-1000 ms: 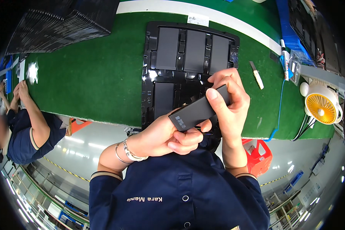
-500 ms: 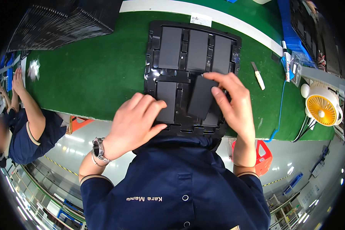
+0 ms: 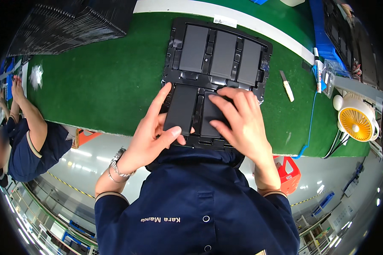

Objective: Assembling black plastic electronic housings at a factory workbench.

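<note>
A black moulded tray (image 3: 191, 79) holds flat, dark grey rectangular blocks, with three in its far row. My left hand (image 3: 151, 127) is at the near left block (image 3: 181, 108). Its thumb lies on that block's near end, fingertips show by the near edge, and the index finger stretches along the left side. My right hand (image 3: 242, 119) curls over the near middle block (image 3: 211, 112), fingertips near its far end and thumb on its face. The near right part of the tray is hidden under that hand.
A utility knife (image 3: 287, 86) lies on the green table (image 3: 93, 85) at the right. Beyond it are a marker (image 3: 317, 72) and a yellow-and-white fan (image 3: 355, 119). Stacked black trays (image 3: 68, 27) stand far left. Another person's arm (image 3: 32, 110) rests at the left edge.
The block in my right hand has gone from tilted to lying nearly flat in the near row. My left hand has moved right onto the near left block. The tray has shifted and turned slightly.
</note>
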`<state>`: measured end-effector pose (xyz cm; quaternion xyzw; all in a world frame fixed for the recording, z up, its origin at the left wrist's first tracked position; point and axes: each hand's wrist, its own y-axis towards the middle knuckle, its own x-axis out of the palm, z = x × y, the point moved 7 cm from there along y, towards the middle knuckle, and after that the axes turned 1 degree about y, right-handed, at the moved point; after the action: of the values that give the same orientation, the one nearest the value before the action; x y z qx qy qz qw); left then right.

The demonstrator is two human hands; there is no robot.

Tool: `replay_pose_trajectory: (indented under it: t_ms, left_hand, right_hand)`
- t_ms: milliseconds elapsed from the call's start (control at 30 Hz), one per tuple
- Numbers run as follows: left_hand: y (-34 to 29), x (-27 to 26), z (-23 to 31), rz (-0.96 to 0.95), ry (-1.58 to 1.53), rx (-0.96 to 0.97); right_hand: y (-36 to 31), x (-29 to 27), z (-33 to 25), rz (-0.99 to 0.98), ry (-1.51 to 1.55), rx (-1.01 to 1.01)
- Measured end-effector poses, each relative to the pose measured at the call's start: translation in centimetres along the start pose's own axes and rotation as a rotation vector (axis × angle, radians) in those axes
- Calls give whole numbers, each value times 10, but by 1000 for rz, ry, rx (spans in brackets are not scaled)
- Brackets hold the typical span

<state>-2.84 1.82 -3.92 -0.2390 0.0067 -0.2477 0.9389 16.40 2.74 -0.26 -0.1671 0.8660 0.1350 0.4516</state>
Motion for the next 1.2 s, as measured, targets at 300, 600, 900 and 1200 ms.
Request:
replay_pose_trajectory:
  t_ms: [300, 600, 900, 1200]
  left_hand:
    - [-2, 18, 7, -94, -287, -119]
    - [10, 26, 16, -18, -341, -8]
    - [14, 33, 16, 59, -254, 128]
    - [19, 33, 15, 43, -241, 158]
  right_hand:
    - [-15, 12, -17, -190, -106, -37]
    - [-12, 6, -27, 11, -122, -125]
    - [-2, 22, -8, 68, 1245, 380]
    - [1, 22, -8, 119, 1234, 347]
